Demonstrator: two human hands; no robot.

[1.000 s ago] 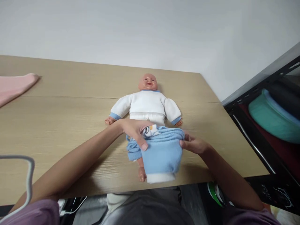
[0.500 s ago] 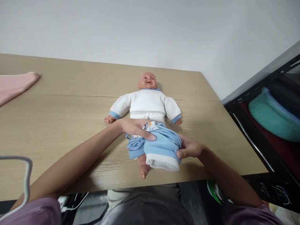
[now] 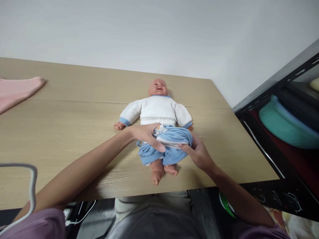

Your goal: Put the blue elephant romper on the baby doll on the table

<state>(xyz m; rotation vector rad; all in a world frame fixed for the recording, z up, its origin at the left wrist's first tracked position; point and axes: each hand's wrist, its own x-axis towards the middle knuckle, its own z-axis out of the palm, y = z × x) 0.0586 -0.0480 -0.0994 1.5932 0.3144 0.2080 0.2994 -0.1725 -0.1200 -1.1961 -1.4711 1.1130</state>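
Note:
A baby doll (image 3: 158,108) lies on its back on the table, head away from me, in a white top with blue cuffs. Light blue terry pants (image 3: 174,136) are bunched around its legs, and both bare feet stick out below them. My left hand (image 3: 148,135) lies across the pants from the left, its thumb pressed on the fabric and its other fingers hidden. On the right side, my right hand (image 3: 195,149) pinches the pants' white band between thumb and fingers. The doll's right-side hand is partly covered by its cuff.
The wooden table (image 3: 74,126) meets a white wall. Pink cloth (image 3: 20,91) lies at the far left. A grey cable (image 3: 33,186) curves up at the lower left. To the right stands a black rack (image 3: 264,149) with a teal basin (image 3: 286,122).
My right hand has lifted and gathered the pants' white band upward, toward the doll's waist. Both feet now show, where one was covered before. My left hand stays nearly in place.

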